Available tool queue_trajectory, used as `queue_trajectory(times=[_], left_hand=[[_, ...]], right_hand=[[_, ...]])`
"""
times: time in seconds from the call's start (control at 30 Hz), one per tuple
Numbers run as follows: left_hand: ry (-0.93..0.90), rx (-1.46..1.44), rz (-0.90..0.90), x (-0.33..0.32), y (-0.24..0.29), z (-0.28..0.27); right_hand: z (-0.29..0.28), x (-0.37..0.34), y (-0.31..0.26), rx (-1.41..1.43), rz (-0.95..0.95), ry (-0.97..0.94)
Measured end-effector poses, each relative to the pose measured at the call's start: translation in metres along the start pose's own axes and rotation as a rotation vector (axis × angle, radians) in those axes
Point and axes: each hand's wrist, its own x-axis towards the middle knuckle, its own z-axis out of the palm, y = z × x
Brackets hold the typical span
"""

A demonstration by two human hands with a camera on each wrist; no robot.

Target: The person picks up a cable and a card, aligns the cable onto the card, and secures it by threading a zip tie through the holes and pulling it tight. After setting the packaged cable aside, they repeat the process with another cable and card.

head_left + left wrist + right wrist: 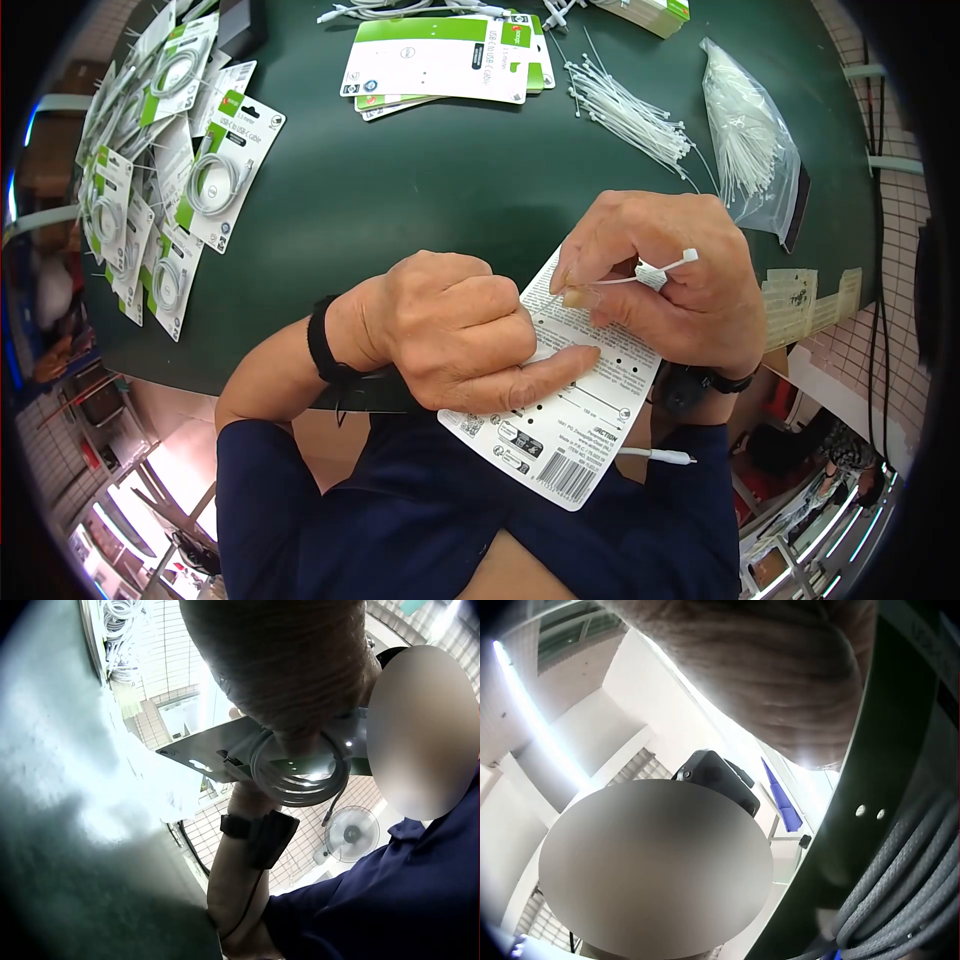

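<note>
A printed cardboard cable card is held back side up and tilted over the lap, its text and barcode showing. My left hand grips the card from its left side, index finger lying across the print. Thumb and index finger of my right hand pinch a white cable tie over the upper part of the card; the tie's head sticks out to the right. Under the card hangs a coiled cable, seen in both wrist views. One white cable plug pokes out past the card's right edge.
Several carded cables are heaped at the left of the green table. Flat cards are stacked at the back. Loose cable ties and a plastic bag of ties lie at the back right.
</note>
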Motion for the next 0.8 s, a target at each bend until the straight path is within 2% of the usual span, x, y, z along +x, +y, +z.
queue_trajectory(times=[0.47, 0.57, 0.8], left_hand=[[0.000, -0.010, 0.000, -0.0010, -0.0005, 0.0011], [-0.001, -0.013, -0.006, -0.0014, -0.0002, 0.0016], [0.050, 0.054, -0.039, -0.0031, 0.0017, 0.0091]], right_hand=[[-0.0003, 0.0005, -0.0003, 0.024, 0.068, -0.017], [-0.0030, 0.0033, -0.0005, -0.014, 0.022, -0.116], [-0.0023, 0.0039, -0.0001, 0.044, 0.092, -0.160]])
